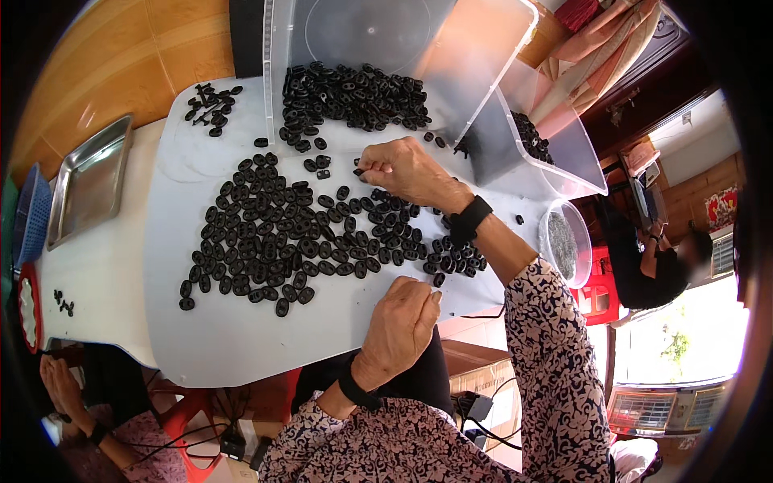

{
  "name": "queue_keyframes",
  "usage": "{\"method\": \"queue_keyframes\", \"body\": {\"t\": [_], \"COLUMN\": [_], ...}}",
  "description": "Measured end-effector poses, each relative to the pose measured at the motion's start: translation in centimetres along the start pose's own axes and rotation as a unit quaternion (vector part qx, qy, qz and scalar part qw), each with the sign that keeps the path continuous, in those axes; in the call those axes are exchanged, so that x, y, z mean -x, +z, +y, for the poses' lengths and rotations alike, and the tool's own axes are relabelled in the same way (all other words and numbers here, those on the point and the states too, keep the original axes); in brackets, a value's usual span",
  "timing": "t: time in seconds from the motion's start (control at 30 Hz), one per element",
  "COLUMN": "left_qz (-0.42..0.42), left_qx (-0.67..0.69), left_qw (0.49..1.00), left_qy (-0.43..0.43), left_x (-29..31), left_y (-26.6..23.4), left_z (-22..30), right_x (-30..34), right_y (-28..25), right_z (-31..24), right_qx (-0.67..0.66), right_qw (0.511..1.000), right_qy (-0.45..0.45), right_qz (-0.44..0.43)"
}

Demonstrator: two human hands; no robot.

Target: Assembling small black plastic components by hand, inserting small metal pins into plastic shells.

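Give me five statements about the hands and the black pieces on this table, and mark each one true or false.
1. The right hand pinches a small black piece at its fingertips. True.
2. The left hand rests inside the metal tray. False: it lies at the near edge of the white table, far from the tray.
3. The black pieces are spread flat over the table. True.
4. The clear plastic bin is empty. False: a heap of black pieces lies at its mouth.
5. Both wrists are bare. False: each wears a black band.
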State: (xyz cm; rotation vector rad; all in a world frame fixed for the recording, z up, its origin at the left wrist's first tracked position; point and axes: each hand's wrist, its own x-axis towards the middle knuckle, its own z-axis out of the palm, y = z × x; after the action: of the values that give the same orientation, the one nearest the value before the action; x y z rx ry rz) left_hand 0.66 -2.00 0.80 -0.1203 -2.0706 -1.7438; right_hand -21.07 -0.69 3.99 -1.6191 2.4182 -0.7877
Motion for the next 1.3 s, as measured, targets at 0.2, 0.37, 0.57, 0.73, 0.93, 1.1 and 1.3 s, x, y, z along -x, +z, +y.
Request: {"method": "queue_keyframes", "body": {"t": [0.2, 0.37, 0.57, 0.73, 0.93, 1.1, 1.3], "left_qz": [-0.005, 0.004, 0.016, 0.008, 0.026, 0.088, 0.133], "left_qx": [0.004, -0.003, 0.007, -0.002, 0.041, 0.156, 0.195], "left_qw": [1.0, 1.0, 1.0, 1.0, 0.997, 0.976, 0.964], "left_qy": [-0.002, 0.002, -0.009, -0.007, -0.065, -0.122, -0.12], "left_x": [0.2, 0.2, 0.2, 0.1, 0.7, 0.6, 0.3], "left_y": [-0.1, 0.2, 0.2, 0.2, -0.1, -0.5, 0.3], "left_z": [-0.3, -0.4, -0.1, 0.0, -0.5, 0.1, 0.8], "right_x": [1.3, 1.3, 0.2, 1.6, 5.8, 10.7, 14.8], "right_y": [-0.8, 0.7, 0.7, -0.1, -2.3, -1.9, -0.8], "right_z": [-0.2, 0.0, -0.7, -1.7, -4.2, -5.6, -7.7], "right_qx": [-0.008, 0.015, 0.052, -0.017, -0.278, -0.424, -0.43], "right_qw": [0.997, 0.995, 0.998, 0.999, 0.941, 0.891, 0.881], "right_qy": [0.071, -0.053, 0.013, 0.046, 0.192, 0.163, 0.174], "right_qz": [0.016, 0.089, -0.011, 0.01, -0.021, 0.012, 0.092]}}
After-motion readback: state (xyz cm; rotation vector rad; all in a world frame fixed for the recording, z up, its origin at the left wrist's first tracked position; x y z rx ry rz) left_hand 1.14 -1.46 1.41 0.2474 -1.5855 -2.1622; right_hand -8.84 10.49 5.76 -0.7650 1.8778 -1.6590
